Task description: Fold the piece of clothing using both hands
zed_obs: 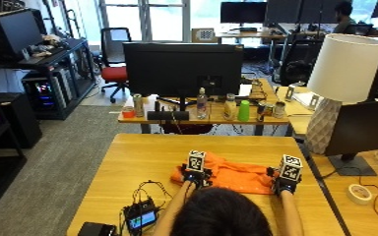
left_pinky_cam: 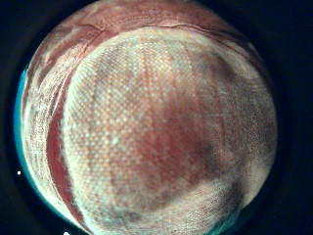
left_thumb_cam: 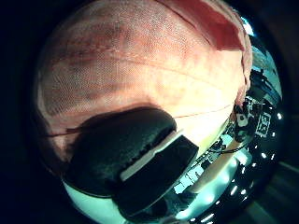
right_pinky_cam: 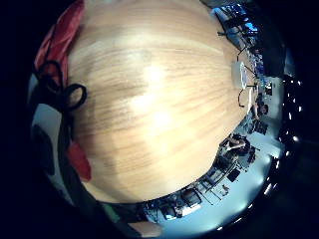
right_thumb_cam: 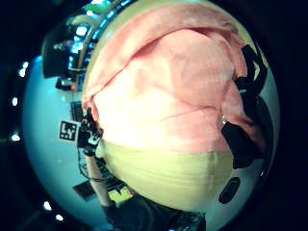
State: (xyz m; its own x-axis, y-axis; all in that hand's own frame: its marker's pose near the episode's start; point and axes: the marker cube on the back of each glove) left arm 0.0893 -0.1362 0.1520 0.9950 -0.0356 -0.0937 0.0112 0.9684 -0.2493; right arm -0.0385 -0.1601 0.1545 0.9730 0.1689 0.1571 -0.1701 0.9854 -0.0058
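wooden table (zed_obs: 137, 157) | orange garment (zed_obs: 235, 177) bunched | left hand (zed_obs: 194, 176) fingers pinch cloth | right hand (zed_obs: 285, 186) unclear | office

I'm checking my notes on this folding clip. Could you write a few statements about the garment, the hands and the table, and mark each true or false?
1. The orange garment lies on a wooden table. True.
2. The left hand is at the garment's left end, the right hand at its right end. True.
3. The garment is spread flat to full length. False: it lies bunched and partly folded between the hands.
4. A white lamp stands to the person's left. False: it stands to their right, on another table.
5. The garment hangs over the table's edge. False: all of it rests on the tabletop.
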